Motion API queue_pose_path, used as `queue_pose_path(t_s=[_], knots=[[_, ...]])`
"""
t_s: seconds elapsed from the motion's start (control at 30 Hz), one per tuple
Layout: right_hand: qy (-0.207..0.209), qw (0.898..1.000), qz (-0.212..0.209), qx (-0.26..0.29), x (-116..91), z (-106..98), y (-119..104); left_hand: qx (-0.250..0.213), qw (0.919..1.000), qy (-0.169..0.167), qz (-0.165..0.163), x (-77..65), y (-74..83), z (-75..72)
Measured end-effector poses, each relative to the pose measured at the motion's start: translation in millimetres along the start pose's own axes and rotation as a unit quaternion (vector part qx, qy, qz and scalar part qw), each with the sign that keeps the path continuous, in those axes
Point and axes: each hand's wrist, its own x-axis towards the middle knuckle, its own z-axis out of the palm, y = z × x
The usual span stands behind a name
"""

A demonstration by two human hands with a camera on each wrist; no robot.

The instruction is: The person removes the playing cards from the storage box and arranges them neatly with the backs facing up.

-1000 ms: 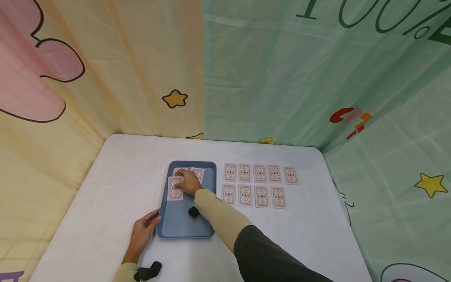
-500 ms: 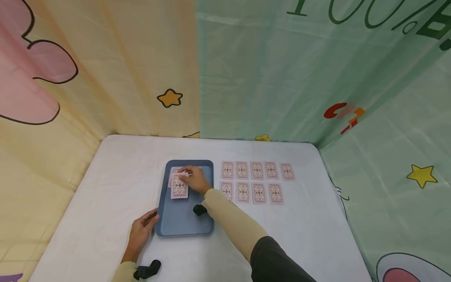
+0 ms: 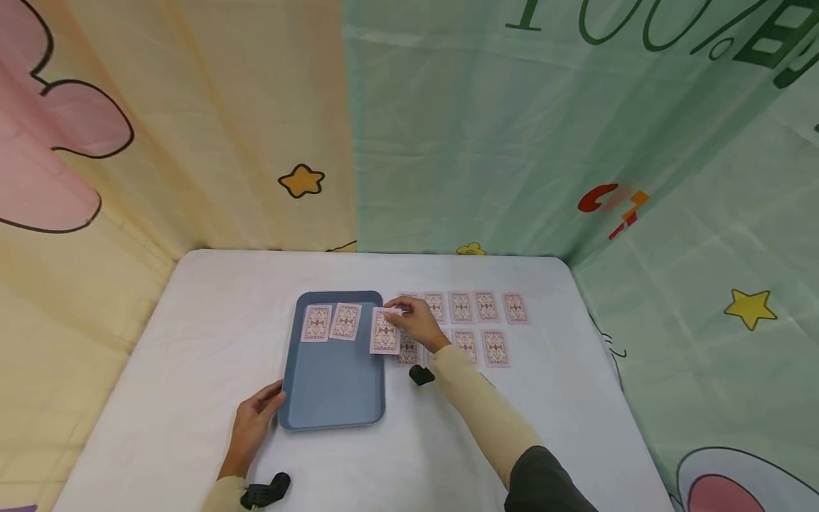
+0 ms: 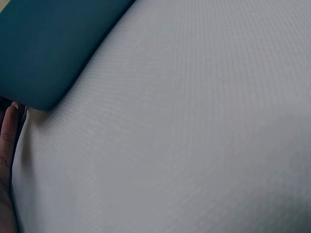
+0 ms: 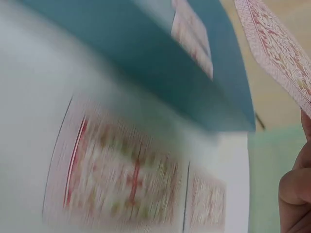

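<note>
My right hand pinches a playing card by its top right corner, its patterned red-and-white back showing. The card overlaps the right rim of a blue tray in the head view. Two more playing cards lie face down in the tray's far part, a left one and a right one. My left hand holds the tray's left edge near its front corner. In the left wrist view a finger reaches the tray's corner. The right wrist view shows the held card near my fingers.
Right of the tray, several face-down playing cards lie in two rows on the white tablecloth; my right hand and its card cover some of them. Hanging curtains stand close behind the table and at its sides.
My right hand has moved right with the playing card, from over the tray to its right rim, uncovering the two cards inside. The left hand stays at the tray's edge.
</note>
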Motion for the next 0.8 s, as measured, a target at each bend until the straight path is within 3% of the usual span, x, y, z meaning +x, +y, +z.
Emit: queue_pose_path(t_s=[0.47,0.7,0.8], knots=[[0.087,0.994,0.065,0.024,-43,-107,51,0.027,0.9996,-0.006,-0.011,-1.5,1.1,-0.2],[0.140,0.984,0.110,0.018,-66,-155,71,0.025,0.9997,-0.007,-0.002,-0.9,1.5,-0.1],[0.156,0.979,0.133,0.022,-76,-174,81,0.025,0.9996,-0.006,-0.013,-0.9,1.7,0.0]])
